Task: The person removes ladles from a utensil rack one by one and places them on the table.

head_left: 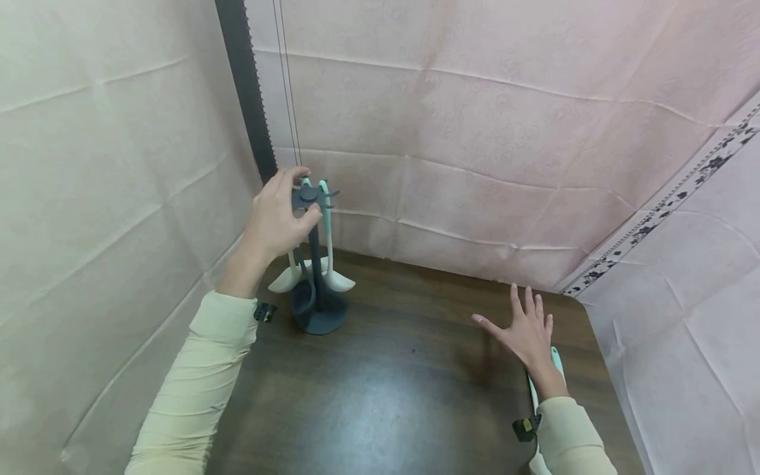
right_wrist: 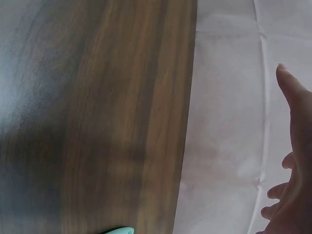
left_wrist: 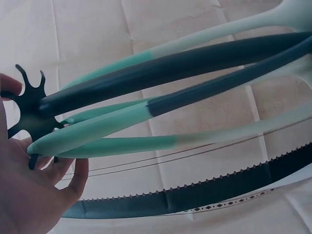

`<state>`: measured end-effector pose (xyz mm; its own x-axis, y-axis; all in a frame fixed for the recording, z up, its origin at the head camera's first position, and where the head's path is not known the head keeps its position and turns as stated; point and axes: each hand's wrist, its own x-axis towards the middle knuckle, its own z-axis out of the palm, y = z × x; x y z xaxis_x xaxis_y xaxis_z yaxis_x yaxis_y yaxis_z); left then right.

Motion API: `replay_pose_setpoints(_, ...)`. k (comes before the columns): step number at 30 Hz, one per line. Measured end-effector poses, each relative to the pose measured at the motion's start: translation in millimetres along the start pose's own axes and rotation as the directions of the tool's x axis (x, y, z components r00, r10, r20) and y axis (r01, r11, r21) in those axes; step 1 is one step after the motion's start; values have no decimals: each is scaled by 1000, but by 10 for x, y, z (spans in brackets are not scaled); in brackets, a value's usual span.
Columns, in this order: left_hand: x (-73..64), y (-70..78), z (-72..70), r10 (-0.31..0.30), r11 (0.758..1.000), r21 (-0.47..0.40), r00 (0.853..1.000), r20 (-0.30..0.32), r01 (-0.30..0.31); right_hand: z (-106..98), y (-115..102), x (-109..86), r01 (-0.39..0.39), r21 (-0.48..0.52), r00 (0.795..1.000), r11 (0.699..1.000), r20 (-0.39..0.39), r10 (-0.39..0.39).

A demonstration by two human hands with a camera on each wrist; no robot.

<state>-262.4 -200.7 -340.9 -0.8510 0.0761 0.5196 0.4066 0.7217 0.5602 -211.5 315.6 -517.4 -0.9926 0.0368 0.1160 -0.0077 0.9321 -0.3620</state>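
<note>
My left hand grips the hooked top of a dark utensil stand, which stands upright on the table at the left. Several kitchen utensils with mint handles hang from its hooks, among them a white ladle and a dark-headed one. In the left wrist view the fingers curl around the hook ring. Over the right part of the table my right hand is spread, holding nothing. Beneath its wrist lies another utensil with a mint handle, partly hidden by the arm.
The brown wooden table ends at a pale cloth wall at the back. More cloth hangs at the left and right sides. A dark strip runs up the back left corner.
</note>
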Motion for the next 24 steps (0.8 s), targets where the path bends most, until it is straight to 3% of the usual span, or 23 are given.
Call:
replay_pose_setpoints(9,66,15,-184,-87,994,-58,984,155,97,-47,-94,20,23,7,999,1000,-24,-23)
replay_pose_setpoints(17,140,-100,-244,-34,978,-188,965,261,85,-33,-78,34,18,15,1000,1000,-17,-17)
replay_pose_setpoints(20,137,-78,-254,-32,985,-152,957,287,79,-30,-75,35,16,18,1000,1000,-17,-15)
replay_pose_setpoints(24,76,90,-226,-135,991,25,960,247,132,-42,-87,41,19,24,1000,1000,-24,-18)
